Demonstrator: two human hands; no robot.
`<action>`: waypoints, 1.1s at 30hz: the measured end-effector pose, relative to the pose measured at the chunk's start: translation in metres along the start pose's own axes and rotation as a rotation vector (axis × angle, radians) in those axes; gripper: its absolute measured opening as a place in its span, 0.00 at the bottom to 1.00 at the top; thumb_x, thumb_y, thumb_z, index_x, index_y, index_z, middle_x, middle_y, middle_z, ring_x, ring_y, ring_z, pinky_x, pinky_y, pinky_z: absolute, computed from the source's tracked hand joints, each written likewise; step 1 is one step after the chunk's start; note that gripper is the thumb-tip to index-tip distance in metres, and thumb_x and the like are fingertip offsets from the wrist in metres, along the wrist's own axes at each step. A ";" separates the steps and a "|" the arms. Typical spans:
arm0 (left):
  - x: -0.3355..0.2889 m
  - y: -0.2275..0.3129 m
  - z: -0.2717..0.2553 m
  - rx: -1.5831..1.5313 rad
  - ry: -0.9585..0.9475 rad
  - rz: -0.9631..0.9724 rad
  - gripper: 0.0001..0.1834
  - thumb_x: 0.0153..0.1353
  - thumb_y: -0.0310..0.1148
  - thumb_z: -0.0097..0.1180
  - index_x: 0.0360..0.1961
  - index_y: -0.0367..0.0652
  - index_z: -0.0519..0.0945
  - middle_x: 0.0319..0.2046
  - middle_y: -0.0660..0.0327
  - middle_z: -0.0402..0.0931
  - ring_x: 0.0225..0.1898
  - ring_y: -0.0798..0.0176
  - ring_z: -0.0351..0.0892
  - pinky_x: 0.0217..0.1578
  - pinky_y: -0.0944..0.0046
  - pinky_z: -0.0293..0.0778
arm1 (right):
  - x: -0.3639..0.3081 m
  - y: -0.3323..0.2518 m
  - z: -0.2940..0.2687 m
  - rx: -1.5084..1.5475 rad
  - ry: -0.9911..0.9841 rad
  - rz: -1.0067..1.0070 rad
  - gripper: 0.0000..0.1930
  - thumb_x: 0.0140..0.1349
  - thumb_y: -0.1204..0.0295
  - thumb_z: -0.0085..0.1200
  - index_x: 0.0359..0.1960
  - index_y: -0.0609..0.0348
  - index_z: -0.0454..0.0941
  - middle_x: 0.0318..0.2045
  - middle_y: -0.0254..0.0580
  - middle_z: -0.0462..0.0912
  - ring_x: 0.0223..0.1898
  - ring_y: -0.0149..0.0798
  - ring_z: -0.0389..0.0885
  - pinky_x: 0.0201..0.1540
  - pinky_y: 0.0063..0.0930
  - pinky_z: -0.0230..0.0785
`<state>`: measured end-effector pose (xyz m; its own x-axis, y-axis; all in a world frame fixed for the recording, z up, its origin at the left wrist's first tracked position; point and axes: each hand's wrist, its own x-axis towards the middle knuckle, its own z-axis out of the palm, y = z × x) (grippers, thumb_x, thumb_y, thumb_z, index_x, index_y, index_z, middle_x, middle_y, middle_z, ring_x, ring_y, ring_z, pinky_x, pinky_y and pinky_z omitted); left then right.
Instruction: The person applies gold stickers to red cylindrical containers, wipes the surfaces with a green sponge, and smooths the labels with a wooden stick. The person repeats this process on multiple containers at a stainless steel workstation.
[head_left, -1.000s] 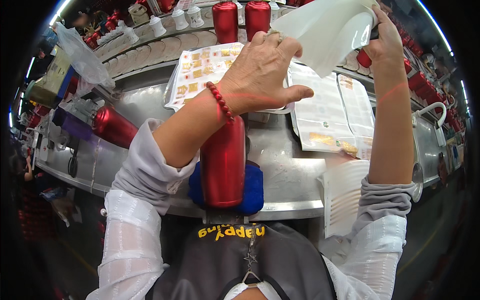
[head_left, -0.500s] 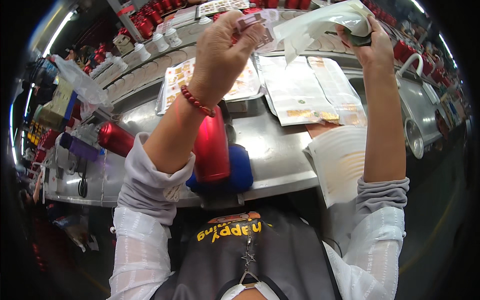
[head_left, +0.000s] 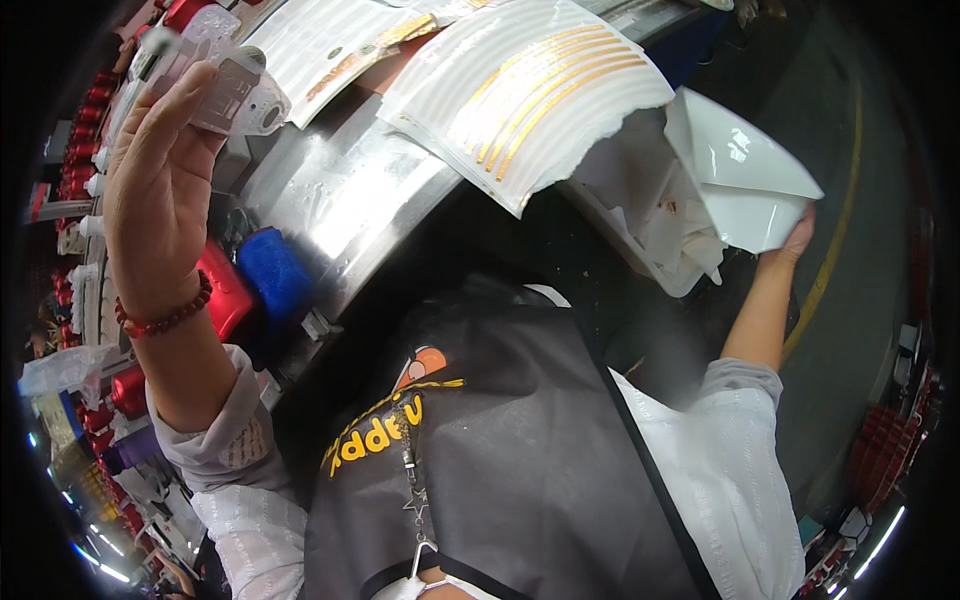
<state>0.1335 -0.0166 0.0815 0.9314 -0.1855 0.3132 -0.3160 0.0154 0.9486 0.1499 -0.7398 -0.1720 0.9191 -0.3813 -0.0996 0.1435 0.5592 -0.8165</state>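
Raised at the upper left, my left hand (head_left: 165, 190) pinches a thin translucent decal (head_left: 238, 92) with pale printed shapes between thumb and fingers. My right hand (head_left: 797, 238) reaches out to the far right, holding the edge of a glossy white backing sheet (head_left: 750, 180) that bends under its own weight. Beside that sheet stands a pale bin (head_left: 655, 272) with crumpled white paper (head_left: 690, 240) inside. Most of my right fingers are hidden behind the sheet.
A stack of white sheets with gold stripes (head_left: 540, 80) overhangs the metal table (head_left: 350, 190). A red bottle (head_left: 222, 295) rests by a blue cushion (head_left: 275, 270) at the left. More printed sheets (head_left: 320, 45) lie farther back. A yellow line (head_left: 840, 240) runs along the floor.
The view has swung to the right. My right hand has carried the white sheet from above the table out to beside the bin. My left hand still holds the decal.
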 end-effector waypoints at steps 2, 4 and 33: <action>0.005 -0.003 0.020 -0.079 -0.070 -0.039 0.17 0.72 0.31 0.50 0.56 0.31 0.79 0.55 0.52 0.78 0.60 0.57 0.76 0.62 0.55 0.70 | 0.003 0.043 -0.043 -0.138 0.404 0.081 0.23 0.70 0.53 0.52 0.56 0.57 0.76 0.51 0.48 0.82 0.49 0.50 0.82 0.50 0.51 0.77; 0.017 -0.012 0.038 -0.159 -0.116 -0.094 0.17 0.72 0.31 0.51 0.55 0.32 0.80 0.55 0.52 0.79 0.59 0.58 0.77 0.61 0.56 0.70 | -0.006 0.075 -0.108 -0.543 0.622 0.467 0.22 0.69 0.51 0.55 0.54 0.54 0.77 0.45 0.43 0.81 0.42 0.48 0.81 0.34 0.51 0.77; -0.083 0.026 0.072 0.078 0.103 -0.243 0.31 0.76 0.52 0.42 0.63 0.35 0.73 0.59 0.55 0.72 0.63 0.62 0.66 0.64 0.59 0.59 | -0.222 0.114 0.488 -0.757 -1.046 -0.997 0.11 0.55 0.79 0.63 0.40 0.64 0.80 0.50 0.51 0.75 0.51 0.52 0.74 0.54 0.41 0.69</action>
<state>0.0353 -0.0715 0.0772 0.9938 -0.0733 0.0832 -0.0899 -0.0937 0.9915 0.1413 -0.2321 0.0344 0.4572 0.4639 0.7588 0.8872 -0.1782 -0.4255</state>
